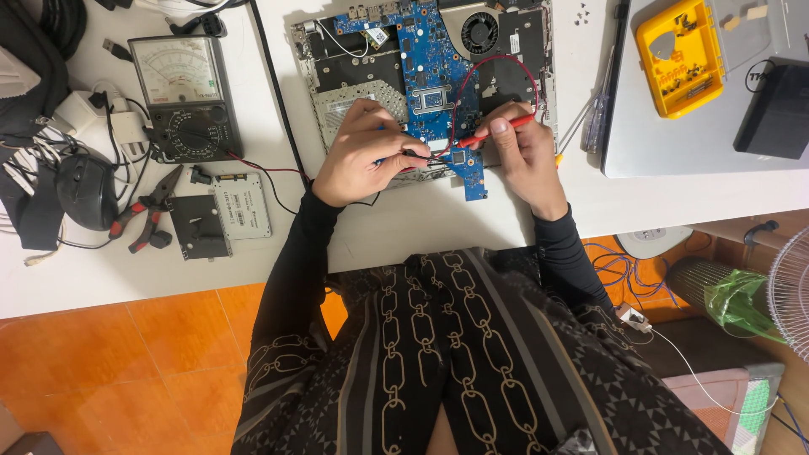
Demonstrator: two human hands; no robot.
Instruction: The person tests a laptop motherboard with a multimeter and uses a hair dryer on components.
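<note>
You held the red probe (495,131) pinched in your right hand (527,156) and the black probe (413,155) gripped in your left hand (362,156), both tips near the small chip on the blue circuit board (431,67) of the open laptop (354,84). It seemed a measuring step; the next move probably needed steady tips and a look at the analog meter (185,97).

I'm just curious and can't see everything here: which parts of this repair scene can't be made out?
Head view only:
- Probe tips on the blue circuit board: too small, partly behind the left hand and right hand.
- Meter needle reading: too small.
- Fan: cut off by right edge.
</note>
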